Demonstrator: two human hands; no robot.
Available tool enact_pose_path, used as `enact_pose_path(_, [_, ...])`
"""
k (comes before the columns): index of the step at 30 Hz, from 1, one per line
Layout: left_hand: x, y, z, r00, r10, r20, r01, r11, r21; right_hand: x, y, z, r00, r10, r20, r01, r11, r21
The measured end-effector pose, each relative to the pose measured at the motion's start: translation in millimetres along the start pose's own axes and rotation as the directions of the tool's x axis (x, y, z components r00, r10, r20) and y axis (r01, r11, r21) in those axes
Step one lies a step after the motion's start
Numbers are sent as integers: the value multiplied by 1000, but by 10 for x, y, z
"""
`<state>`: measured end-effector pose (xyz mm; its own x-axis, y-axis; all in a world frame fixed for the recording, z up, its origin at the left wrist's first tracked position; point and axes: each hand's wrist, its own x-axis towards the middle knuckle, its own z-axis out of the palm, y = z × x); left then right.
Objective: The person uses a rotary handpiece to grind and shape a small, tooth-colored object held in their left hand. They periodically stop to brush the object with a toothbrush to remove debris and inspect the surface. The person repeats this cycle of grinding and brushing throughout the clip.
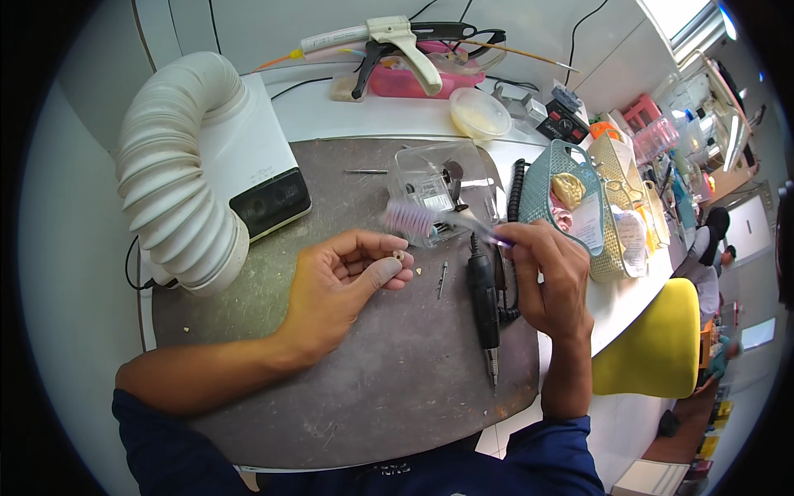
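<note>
A small tan piece (399, 255) sits pinched in the left hand (339, 275) above the middle of the grey table (347, 413), too small to show a long axis. Brushing looks underway, what remains unclear: toward the far edge, the right hand (547, 277) grips a brush (411, 218), blurred head pointing left, handle slanting down rightward.

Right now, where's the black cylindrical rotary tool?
In the head view, the black cylindrical rotary tool lies right of centre on the grey work surface, right of the thin silver bit.
</note>
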<state>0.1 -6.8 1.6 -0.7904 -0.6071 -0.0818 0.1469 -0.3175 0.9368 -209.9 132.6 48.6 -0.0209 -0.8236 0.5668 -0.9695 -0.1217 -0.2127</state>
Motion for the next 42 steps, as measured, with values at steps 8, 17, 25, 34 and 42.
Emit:
enact_pose_path(8, [16, -38, -9, 1000, -9, 4, 9, 999, -52, 11, 46, -127, 1000, 11, 18, -9, 998, -59])
enact_pose_path(17, [13, -75, -5, 999, -20, 35, 19, 1000, 24, -3, -89, 35, 998, -15, 63, 16, 1000, -14])
enact_pose_path(25, [-56, -14, -120, 998, -58, 37, 55, 996, 73, -38, 3, -187, 990, 15, 143, -18, 1000, 19])
enact_pose_path(34, [-144, -3, -170, 997, -65, 35, 63, 997, 38, -40, -97, -95, 986, -31, 164, 21, 998, 61])
enact_pose_path(42, [-135, 4, -207, 994, -98, 39, 98, 995, 8, -44, -115, 36, 982, -26, 186, 17, 998, 53])
